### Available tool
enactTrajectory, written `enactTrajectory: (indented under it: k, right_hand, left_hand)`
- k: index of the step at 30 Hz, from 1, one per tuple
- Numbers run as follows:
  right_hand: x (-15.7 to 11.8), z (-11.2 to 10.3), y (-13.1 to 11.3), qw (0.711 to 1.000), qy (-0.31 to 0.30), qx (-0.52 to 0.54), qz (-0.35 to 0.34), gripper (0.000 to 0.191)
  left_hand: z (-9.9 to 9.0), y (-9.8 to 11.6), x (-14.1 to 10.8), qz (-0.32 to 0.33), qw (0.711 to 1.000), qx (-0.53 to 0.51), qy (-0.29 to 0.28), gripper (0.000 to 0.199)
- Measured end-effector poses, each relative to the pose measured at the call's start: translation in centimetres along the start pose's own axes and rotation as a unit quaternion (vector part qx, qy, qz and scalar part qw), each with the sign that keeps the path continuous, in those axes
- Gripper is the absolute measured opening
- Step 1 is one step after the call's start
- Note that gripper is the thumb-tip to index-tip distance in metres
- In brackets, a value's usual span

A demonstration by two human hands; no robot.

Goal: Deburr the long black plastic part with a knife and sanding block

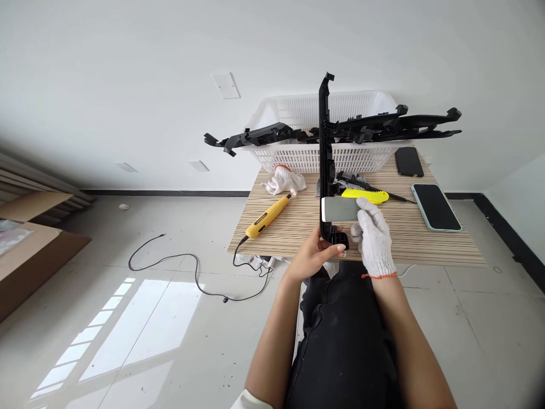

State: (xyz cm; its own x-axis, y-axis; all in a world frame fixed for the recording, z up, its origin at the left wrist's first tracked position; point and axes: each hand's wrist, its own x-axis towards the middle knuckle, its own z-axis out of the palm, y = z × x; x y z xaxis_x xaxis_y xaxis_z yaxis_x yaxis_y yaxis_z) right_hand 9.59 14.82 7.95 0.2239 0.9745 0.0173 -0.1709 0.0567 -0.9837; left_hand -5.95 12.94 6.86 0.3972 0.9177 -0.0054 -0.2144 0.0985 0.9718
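My left hand (317,253), bare, grips the lower end of a long black plastic part (327,159) that stands upright over the table's front edge. In a white knitted glove, my right hand (374,236) pinches a flat grey block (340,209) with a white left edge. The block's left end lies against the lower stretch of the black part. Just behind the block is a yellow-green cutter (366,196). A yellow corded tool (267,217) rests on the table to the left.
A white basket (289,159) at the back holds several black parts (383,128) that stick out both sides. A crumpled glove (285,180), a black phone (409,162) and a light-cased phone (436,207) lie on the striped table (426,244). A cable (196,272) trails on the floor.
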Motion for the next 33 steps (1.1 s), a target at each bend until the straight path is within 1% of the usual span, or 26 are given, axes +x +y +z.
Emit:
enactTrajectory:
  k: [2, 4, 6, 8, 9, 10, 11, 14, 15, 18, 21, 23, 24, 28, 30, 33]
  right_hand:
    - [-0.1, 0.0, -0.1, 1.0, -0.012, -0.009, -0.015, 0.032]
    - [-0.2, 0.0, -0.1, 0.999, -0.044, -0.015, -0.02, 0.033]
    - [-0.3, 0.1, -0.2, 0.998, -0.062, -0.002, -0.008, 0.043]
    - [-0.3, 0.1, -0.2, 0.998, -0.06, 0.004, -0.012, 0.056]
    - [-0.3, 0.2, -0.2, 0.998, -0.052, 0.006, -0.022, 0.059]
    - [-0.3, 0.1, -0.2, 0.999, -0.042, 0.012, -0.026, 0.058]
    - [-0.3, 0.1, -0.2, 0.999, -0.03, 0.023, -0.018, 0.053]
    - [-0.1, -0.2, 0.0, 0.995, -0.003, 0.084, 0.052, 0.024]
    - [0.0, -0.4, 0.0, 0.992, 0.0, 0.101, 0.069, 0.022]
    - [0.1, -0.5, -0.1, 0.989, -0.024, 0.118, 0.087, 0.028]
    - [0.2, -0.3, -0.5, 0.99, -0.064, 0.067, 0.109, 0.031]
    - [0.2, -0.1, -0.8, 0.99, -0.07, 0.037, 0.12, 0.03]
    - [0.3, 0.0, -0.8, 0.99, -0.064, 0.034, 0.12, 0.032]
    - [0.8, 0.2, -0.3, 0.992, -0.01, 0.082, 0.094, 0.055]
    - [0.9, 0.2, 0.1, 0.993, 0.002, 0.099, 0.065, 0.057]
    - [1.1, 0.1, 0.5, 0.994, -0.019, 0.103, 0.03, 0.05]
  left_hand:
    - [0.0, 0.0, 0.0, -0.001, 1.0, 0.0, 0.0, 0.045]
    - [0.0, 0.0, 0.0, 0.001, 1.0, 0.002, 0.001, 0.045]
    - [0.0, -0.1, 0.1, -0.001, 1.0, 0.005, 0.005, 0.047]
    - [-0.1, -0.2, 0.1, -0.006, 1.0, 0.005, 0.008, 0.048]
    - [-0.1, -0.3, 0.1, -0.009, 1.0, 0.003, 0.008, 0.049]
    - [-0.1, -0.3, 0.1, -0.009, 1.0, -0.001, 0.007, 0.05]
    - [-0.1, -0.3, 0.1, -0.009, 1.0, -0.005, 0.005, 0.052]
    - [0.0, -0.1, 0.1, -0.005, 1.0, -0.018, 0.003, 0.056]
    - [0.0, -0.1, 0.1, -0.004, 1.0, -0.021, 0.003, 0.056]
    - [0.0, 0.0, 0.1, -0.003, 1.0, -0.021, 0.001, 0.052]
    - [-0.1, -0.1, 0.1, -0.012, 1.0, -0.016, 0.001, 0.049]
    - [-0.1, -0.1, 0.2, -0.014, 1.0, -0.015, 0.002, 0.052]
    - [-0.1, -0.1, 0.2, -0.013, 1.0, -0.016, 0.002, 0.052]
    - [-0.1, -0.1, 0.1, 0.002, 1.0, -0.02, -0.002, 0.045]
    - [-0.1, -0.1, 0.1, 0.004, 1.0, -0.017, -0.004, 0.045]
    - [-0.1, -0.1, 0.1, -0.001, 1.0, -0.011, -0.005, 0.046]
